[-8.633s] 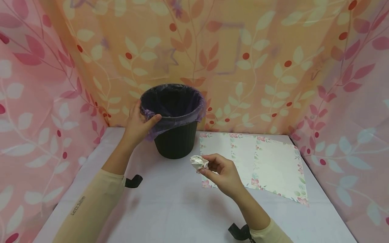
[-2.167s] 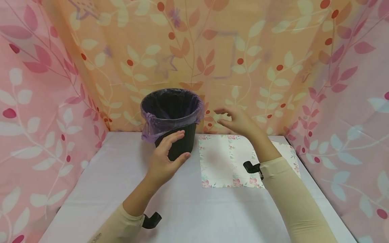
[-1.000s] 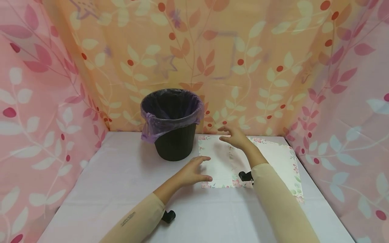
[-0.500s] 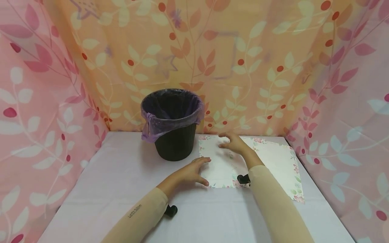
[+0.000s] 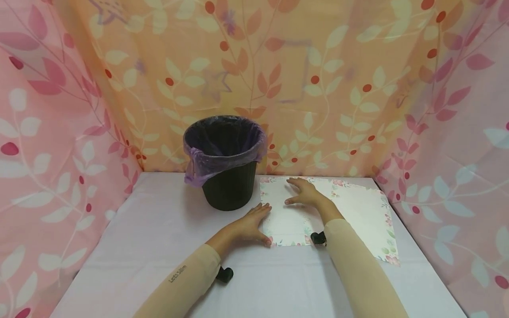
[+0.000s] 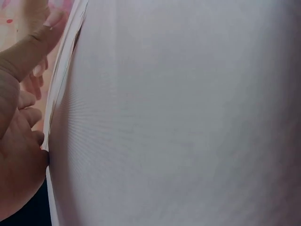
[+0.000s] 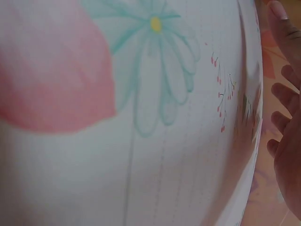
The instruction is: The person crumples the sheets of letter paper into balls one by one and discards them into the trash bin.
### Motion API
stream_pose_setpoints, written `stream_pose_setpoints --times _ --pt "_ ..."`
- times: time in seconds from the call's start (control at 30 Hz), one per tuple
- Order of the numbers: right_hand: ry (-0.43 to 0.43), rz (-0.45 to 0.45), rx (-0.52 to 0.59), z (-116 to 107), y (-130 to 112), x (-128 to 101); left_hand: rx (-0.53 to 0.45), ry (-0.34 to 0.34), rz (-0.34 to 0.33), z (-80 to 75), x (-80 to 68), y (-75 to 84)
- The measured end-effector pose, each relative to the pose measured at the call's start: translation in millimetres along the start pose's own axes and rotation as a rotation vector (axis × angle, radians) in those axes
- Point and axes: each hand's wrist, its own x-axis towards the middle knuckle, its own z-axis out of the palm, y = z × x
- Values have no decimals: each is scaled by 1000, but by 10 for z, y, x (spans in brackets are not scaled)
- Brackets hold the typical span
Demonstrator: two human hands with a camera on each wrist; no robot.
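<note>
Floral-bordered paper sheets (image 5: 359, 221) lie overlapping on the white-covered table. My left hand (image 5: 248, 225) is at the left edge of the leftmost sheet (image 5: 278, 225), fingers straight and thumb spread toward its near corner. Over the upper part of the same sheet is my right hand (image 5: 306, 194), palm down with fingers spread toward the left. Neither hand grips anything. The right wrist view shows the sheet's printed flowers (image 7: 150, 70) and ruled lines up close, the fingers at the right edge. In the left wrist view, mostly tablecloth (image 6: 164, 117) shows, with the left hand along the left side.
A black waste bin (image 5: 230, 187) lined with a purple bag (image 5: 210, 165) stands at the back, left of the sheets. Leaf-patterned curtains (image 5: 342, 110) enclose the table at the back and both sides. A black wrist mount (image 5: 225, 274) sticks out from the left sleeve.
Earlier my right hand held a crumpled paper ball and my left hand held the bin's rim. Both hands have since moved to the sheets; lately the right hand lowered and the left thumb reached the sheet's corner.
</note>
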Motion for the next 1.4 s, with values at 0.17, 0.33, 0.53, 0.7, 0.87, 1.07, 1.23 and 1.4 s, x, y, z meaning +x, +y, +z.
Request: stream_pose_setpoints --times 0.17,0.33,0.53,0.7,0.87,1.07,1.23,1.4 --pt "-23 23 -89 60 69 3 36 -7 -17 17 -1 0" --pt "-58 10 -93 108 95 -21 68 -14 -31 11 1 32" --pt "-59 -22 -133 116 81 -25 101 0 -48 9 24 64" --pt "-73 -24 -171 115 70 -26 108 21 -57 29 47 56" --pt "-88 -21 -205 127 0 -27 93 38 -73 37 34 32" --pt "-97 -24 -243 168 -114 -42 47 73 -90 -1 -76 58" --pt "-102 -19 -230 218 -209 -86 3 86 -132 -3 -186 48" --pt "-97 -12 -240 262 -270 -118 -89 89 -148 -12 -290 33"
